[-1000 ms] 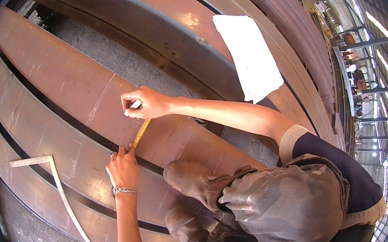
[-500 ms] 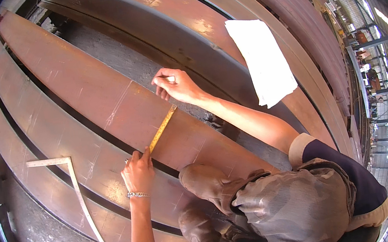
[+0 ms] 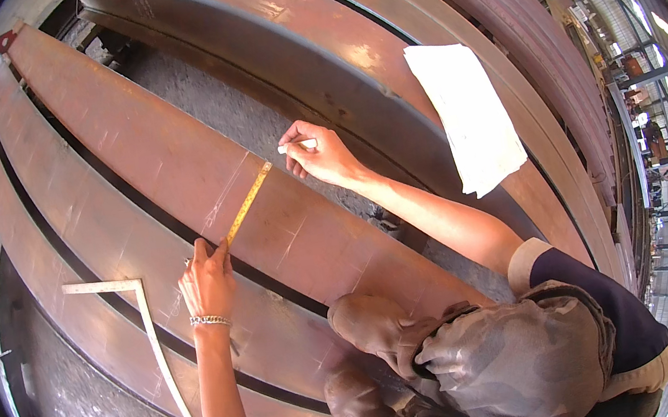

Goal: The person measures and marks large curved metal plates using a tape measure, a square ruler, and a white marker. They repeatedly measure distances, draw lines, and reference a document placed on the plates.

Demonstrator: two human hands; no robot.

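A yellow tape measure [image 3: 249, 203] lies crosswise over a reddish-brown steel beam [image 3: 148, 140]. At the tape's near end, my left hand [image 3: 207, 284] pinches it by the beam's near edge; a chain bracelet circles that wrist. Just past the beam's far edge, my right hand [image 3: 326, 157] holds a short white stick of chalk [image 3: 307, 144] between its fingers, apart from the steel. Thin pale lines and scribbled marks show on the beam beside the tape.
A metal set square [image 3: 146, 318] lies on the beams at left. White paper sheets [image 3: 470, 119] rest on a beam at right. Dark gaps separate the long parallel beams. My bent knees and a brown camouflage cloth [image 3: 514, 362] fill the lower middle.
My left hand has slid the tape toward the beam's far-left end, closer to the scribbled marks. My right hand keeps the chalk above the far edge. The whole view has shifted slightly.
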